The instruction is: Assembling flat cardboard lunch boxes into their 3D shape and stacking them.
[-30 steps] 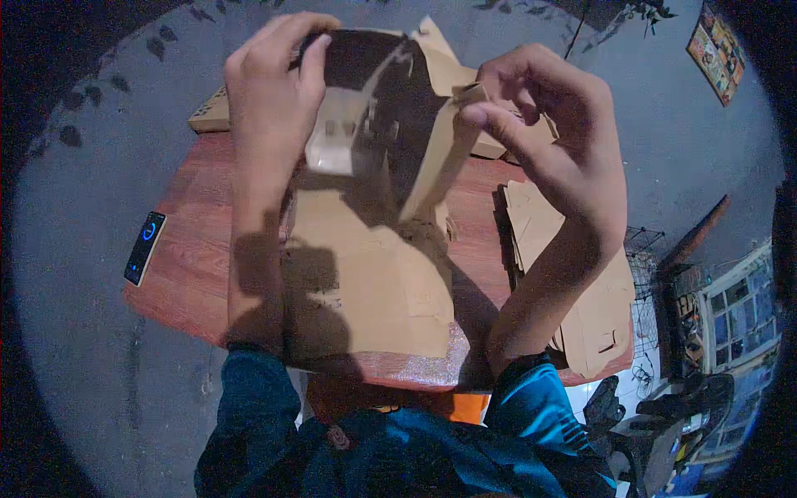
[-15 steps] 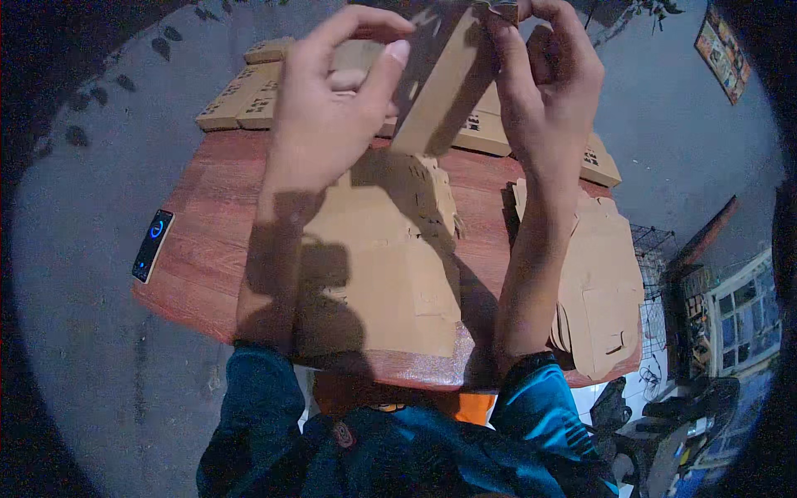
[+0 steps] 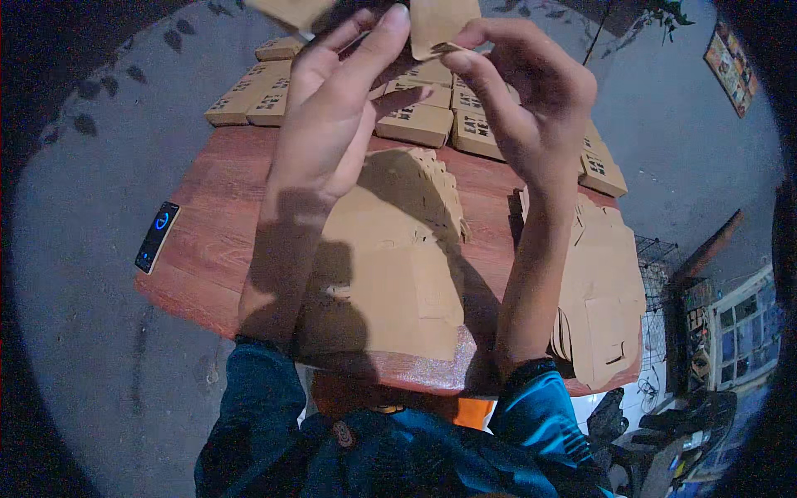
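Note:
Held up at the top edge is a partly folded brown cardboard box (image 3: 442, 23), which the picture cuts off. My right hand (image 3: 531, 100) pinches a small flap at its near corner between thumb and forefinger. My left hand (image 3: 340, 104) is curled at the box's left side, thumb up against its shadowed part; the fingertips are partly hidden. Another brown panel (image 3: 295, 12) shows above the left hand; whether it belongs to the same box I cannot tell. Below my hands lies a stack of flat, unfolded cardboard blanks (image 3: 390, 282).
Folded boxes with black print (image 3: 413, 124) stand in rows along the table's far side. More flat blanks (image 3: 599, 290) are piled at the right edge. A phone (image 3: 157, 238) lies at the left edge of the red wooden table (image 3: 212, 212). A wire rack (image 3: 656, 257) stands beyond the right side.
The held box has been turned and raised, so its long side no longer slants down between my hands. My right thumb and forefinger have come to a corner flap.

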Available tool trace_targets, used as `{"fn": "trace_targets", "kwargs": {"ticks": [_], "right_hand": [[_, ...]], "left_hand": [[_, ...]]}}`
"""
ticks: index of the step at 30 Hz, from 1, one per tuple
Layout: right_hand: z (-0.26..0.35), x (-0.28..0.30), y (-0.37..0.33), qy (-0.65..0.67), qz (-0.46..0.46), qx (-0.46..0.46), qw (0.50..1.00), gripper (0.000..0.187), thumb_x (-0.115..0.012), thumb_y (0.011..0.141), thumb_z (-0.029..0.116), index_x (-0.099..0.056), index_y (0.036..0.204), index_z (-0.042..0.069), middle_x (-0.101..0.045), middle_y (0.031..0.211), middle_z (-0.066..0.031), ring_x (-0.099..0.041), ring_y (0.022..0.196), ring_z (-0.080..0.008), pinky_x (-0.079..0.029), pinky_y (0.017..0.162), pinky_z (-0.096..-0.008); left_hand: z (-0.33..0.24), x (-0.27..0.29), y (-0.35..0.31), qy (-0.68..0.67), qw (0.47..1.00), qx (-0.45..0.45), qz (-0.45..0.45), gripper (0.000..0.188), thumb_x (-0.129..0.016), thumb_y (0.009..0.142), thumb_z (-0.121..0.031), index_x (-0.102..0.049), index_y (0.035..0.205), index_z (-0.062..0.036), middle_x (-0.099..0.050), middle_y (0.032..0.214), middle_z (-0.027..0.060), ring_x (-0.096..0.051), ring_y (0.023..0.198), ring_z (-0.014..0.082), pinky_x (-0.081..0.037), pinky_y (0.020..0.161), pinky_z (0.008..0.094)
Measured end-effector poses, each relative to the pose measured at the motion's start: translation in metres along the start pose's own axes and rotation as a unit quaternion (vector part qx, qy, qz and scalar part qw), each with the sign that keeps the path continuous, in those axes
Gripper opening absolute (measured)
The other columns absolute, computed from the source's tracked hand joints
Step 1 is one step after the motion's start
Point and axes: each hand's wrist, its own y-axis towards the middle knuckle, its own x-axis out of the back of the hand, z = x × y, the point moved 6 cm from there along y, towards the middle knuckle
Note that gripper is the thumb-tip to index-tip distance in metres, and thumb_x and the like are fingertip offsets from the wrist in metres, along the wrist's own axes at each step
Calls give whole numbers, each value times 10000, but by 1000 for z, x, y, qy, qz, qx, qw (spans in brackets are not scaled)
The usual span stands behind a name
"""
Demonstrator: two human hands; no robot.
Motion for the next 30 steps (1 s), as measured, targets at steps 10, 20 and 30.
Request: {"fn": "trace_targets", "kwargs": {"ticks": [10, 20, 30], "right_hand": [[3, 7, 3, -72, -23, 4, 997, 98, -729, 890, 12, -712, 981, -21, -622, 749, 41, -456, 623, 12, -306, 528, -158], [9, 8, 6, -70, -127, -51, 988, 121, -761, 878, 73, -705, 889, -34, -655, 701, -33, -462, 530, -5, -301, 445, -199], [11, 1, 8, -15, -129, 6, 992, 117, -727, 895, 40, -694, 924, -68, -699, 755, -113, -645, 652, -112, -477, 542, -234]], "left_hand": [[5, -2, -5, -12, 999, -10, 44, 251, -654, 972, -203, -623, 1179, -65, -693, 1131, 72, -668, 1052, 183, -548, 919, 345], [1, -1, -5, 50, 999, -13, 1, 330, -671, 963, -214, -603, 1267, -106, -671, 1216, 49, -631, 1139, 164, -547, 921, 362], [-29, -25, -12, 80, 987, -138, -17, 511, -727, 914, -114, -486, 1361, -66, -617, 1215, 102, -595, 1158, 203, -522, 984, 338]]}}
